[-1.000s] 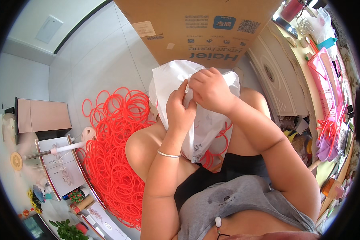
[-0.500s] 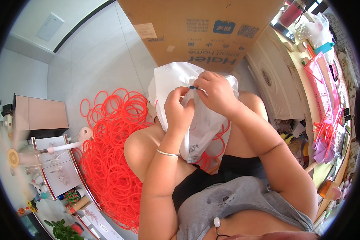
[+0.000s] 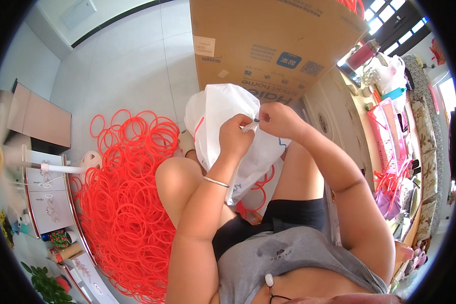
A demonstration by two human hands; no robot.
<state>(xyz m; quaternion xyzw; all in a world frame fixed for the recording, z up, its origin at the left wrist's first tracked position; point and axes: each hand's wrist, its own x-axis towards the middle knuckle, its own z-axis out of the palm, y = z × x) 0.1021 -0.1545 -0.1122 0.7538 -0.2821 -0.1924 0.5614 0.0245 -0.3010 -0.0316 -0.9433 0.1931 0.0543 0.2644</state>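
Note:
A white plastic bag (image 3: 227,101) stands between my knees, its neck gathered near the top. My left hand (image 3: 235,134) is closed on the bunched plastic of that neck. Close beside it, my right hand (image 3: 281,121) pinches a short dark blue tie (image 3: 257,120) at the neck. The tie is small and partly covered by my fingers, so I cannot tell whether it is knotted. A large heap of red rings (image 3: 124,223) lies on the floor at my left. A few more red rings (image 3: 258,195) show beside the bag, between my legs. The bag's contents are hidden.
A big cardboard box (image 3: 238,45) stands straight ahead, with red rings at its top. To the right runs a cluttered cabinet (image 3: 339,109) with a pink bag (image 3: 385,126) on it. Drawers (image 3: 50,207) and a white pole-like stand (image 3: 68,168) are at the left.
The view has shifted, so more of the box shows. My left fingers, apart before, have closed on the bag's neck. Both hands stay close together at the blue tie.

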